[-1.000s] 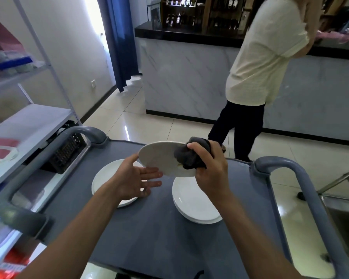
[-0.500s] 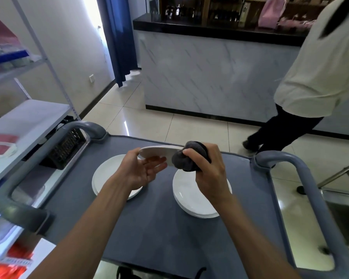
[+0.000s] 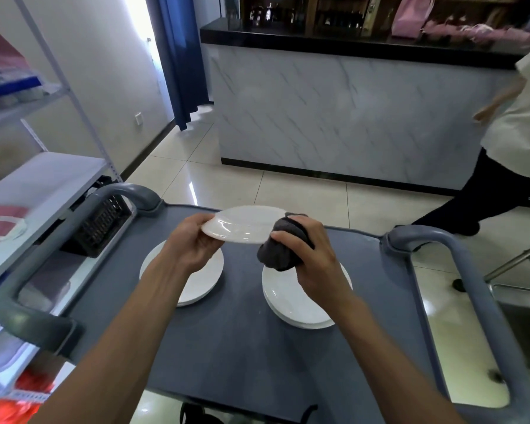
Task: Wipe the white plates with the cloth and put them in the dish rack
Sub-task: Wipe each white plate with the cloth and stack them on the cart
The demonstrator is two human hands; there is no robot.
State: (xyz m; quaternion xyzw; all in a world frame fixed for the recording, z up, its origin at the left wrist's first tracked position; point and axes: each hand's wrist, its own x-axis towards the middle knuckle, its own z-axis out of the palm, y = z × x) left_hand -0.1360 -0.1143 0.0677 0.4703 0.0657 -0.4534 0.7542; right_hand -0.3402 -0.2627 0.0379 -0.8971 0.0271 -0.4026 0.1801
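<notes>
— Plate (image 3: 242, 223) first: where was it?
— I had it lifted above the grey cart (image 3: 242, 347), tilted so its underside faced the camera. My left hand (image 3: 193, 243) gripped its left rim, thumb on top and fingers curled beneath.

— And your right hand?
— My right hand (image 3: 306, 255) was closed round a bunched dark cloth (image 3: 277, 254), which touched the plate's right edge.

— What lay on the tabletop of the cart?
— Two lots of white plates. The left stack (image 3: 196, 286) sat under my left wrist, partly hidden. The right stack (image 3: 300, 304) sat under my right hand. They stood apart, with bare grey surface between them.

— Anything else around?
— A metal shelf unit (image 3: 43, 179) stood just beside the cart on the left, with a black crate (image 3: 101, 223) low down. Another person (image 3: 511, 142) was at the far right, near a marble-fronted bar (image 3: 349, 111).
</notes>
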